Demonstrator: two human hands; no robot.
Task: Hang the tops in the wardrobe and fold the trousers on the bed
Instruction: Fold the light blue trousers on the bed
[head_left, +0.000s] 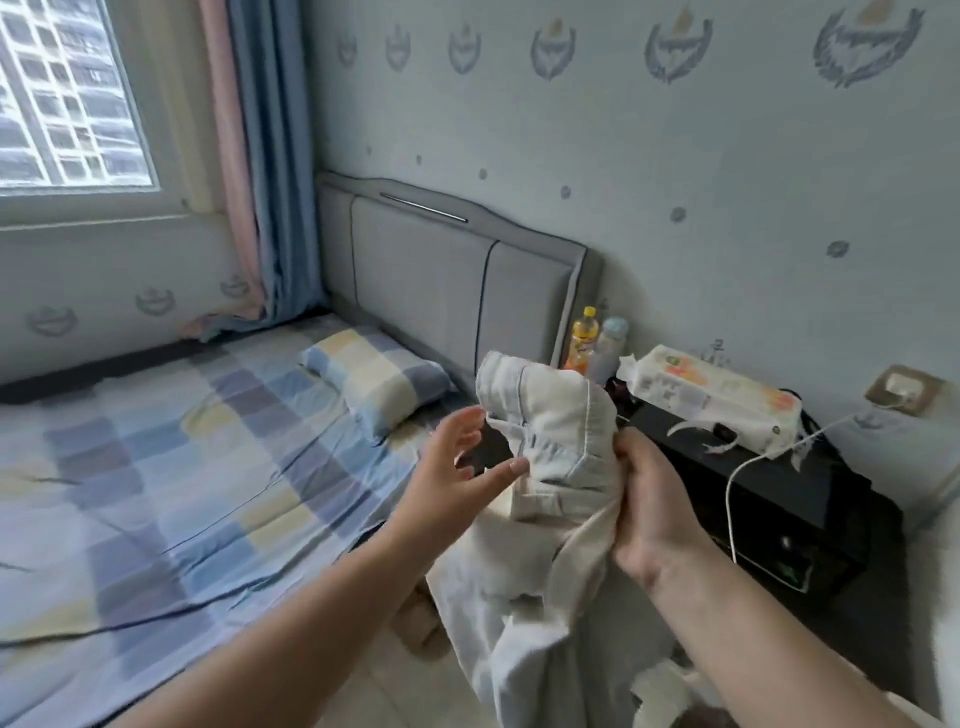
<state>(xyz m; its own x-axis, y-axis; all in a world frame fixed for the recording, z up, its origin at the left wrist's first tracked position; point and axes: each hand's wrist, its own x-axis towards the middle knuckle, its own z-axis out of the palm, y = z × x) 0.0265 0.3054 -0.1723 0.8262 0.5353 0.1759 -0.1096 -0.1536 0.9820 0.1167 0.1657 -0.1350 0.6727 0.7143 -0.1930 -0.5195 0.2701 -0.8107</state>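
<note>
Our right hand (652, 499) grips the pale trousers (550, 441) at the bunched waist, its fingertips hidden in cloth. Left of that grip our left hand (457, 462) hovers with fingers spread; the legs hang below, cut off by the frame's edge.

Left hand (457, 467) open, fingers (498, 475) spread; right hand (649, 499) clenched, both arms outstretched.

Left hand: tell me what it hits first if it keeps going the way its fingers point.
Probably the pale trousers gripped by the right hand; the left hand is open, fingers aimed at them, though depth is unclear.
</note>
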